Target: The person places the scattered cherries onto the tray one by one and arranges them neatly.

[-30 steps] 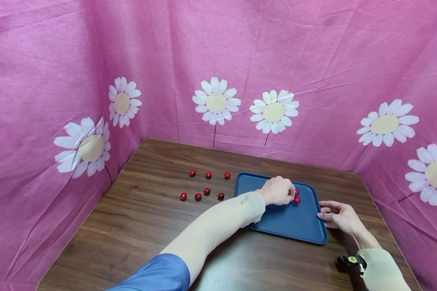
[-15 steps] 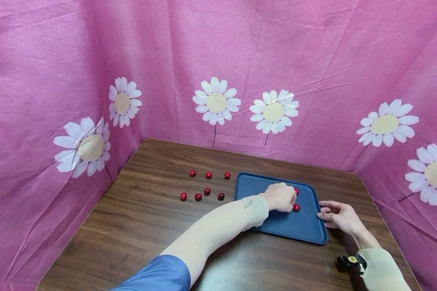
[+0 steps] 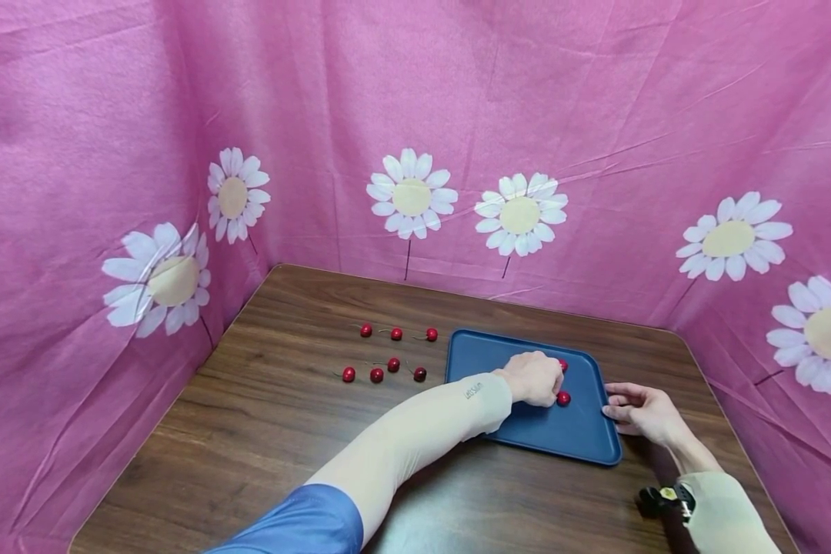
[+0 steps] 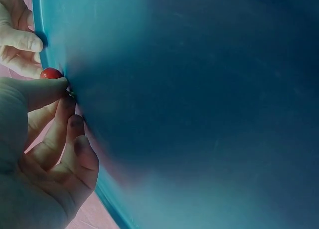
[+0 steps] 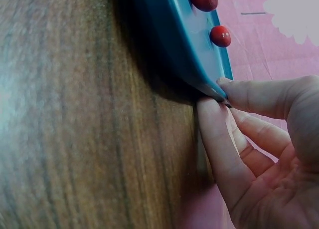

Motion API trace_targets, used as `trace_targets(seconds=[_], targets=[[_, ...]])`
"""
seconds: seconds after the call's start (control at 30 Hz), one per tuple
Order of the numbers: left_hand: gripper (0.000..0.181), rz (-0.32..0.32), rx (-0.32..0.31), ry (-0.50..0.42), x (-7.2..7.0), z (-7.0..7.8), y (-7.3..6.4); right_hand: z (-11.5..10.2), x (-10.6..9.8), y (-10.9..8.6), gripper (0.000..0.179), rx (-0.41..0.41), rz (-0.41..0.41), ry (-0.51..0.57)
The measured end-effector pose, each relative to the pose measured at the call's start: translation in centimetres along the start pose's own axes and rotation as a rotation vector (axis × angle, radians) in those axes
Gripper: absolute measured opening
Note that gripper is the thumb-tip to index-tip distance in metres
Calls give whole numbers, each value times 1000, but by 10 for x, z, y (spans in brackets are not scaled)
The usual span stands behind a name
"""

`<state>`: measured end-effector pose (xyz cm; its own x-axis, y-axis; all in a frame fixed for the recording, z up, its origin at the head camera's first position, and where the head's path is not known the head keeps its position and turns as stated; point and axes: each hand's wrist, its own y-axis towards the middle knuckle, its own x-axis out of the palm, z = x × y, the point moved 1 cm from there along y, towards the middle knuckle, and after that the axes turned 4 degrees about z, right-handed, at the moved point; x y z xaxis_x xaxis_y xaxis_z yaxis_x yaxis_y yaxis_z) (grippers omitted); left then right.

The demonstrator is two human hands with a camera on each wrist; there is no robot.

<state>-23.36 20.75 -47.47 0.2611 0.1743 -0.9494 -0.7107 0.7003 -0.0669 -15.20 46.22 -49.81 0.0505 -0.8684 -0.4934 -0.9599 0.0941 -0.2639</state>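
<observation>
My left hand (image 3: 532,378) is low over the blue tray (image 3: 589,431), pinching a red cherry (image 3: 563,398) by its stem. The left wrist view shows this cherry (image 4: 51,73) just beyond the thumb and fingertips of the left hand (image 4: 47,139). A second cherry (image 3: 563,365) sits on the tray a little farther back, partly hidden by the knuckles. At the tray's right edge, my right hand (image 3: 647,414) grips the rim. Seen from the right wrist, the thumb of the right hand (image 5: 271,149) lies on the rim and the fingers are outside it.
Left of the tray, on the brown wooden table (image 3: 263,454), lie more cherries with stems. Three form a back row, with one cherry (image 3: 396,334) in its middle; several form a front row around another cherry (image 3: 377,375). A pink curtain (image 3: 305,138) encloses the table.
My left hand has drawn the pinched cherry a short way toward me, apart from the other cherry on the tray. The right hand has stayed at the rim.
</observation>
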Motion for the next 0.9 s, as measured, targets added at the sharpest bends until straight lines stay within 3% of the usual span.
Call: trace_targets(seconds=[0.3, 0.57, 0.73, 0.9], targets=[[17, -4, 2, -30, 0, -3, -4, 0, 1, 0, 65, 3, -1, 3], [15, -14, 42, -64, -3, -10, -6, 2, 1, 0, 64, -1, 2, 2], [8, 9, 96, -55, -13, -17, -12, 0, 0, 0, 65, -7, 5, -2], [27, 6, 129, -89, -30, -26, -29, -1, 1, -1, 65, -1, 4, -2]])
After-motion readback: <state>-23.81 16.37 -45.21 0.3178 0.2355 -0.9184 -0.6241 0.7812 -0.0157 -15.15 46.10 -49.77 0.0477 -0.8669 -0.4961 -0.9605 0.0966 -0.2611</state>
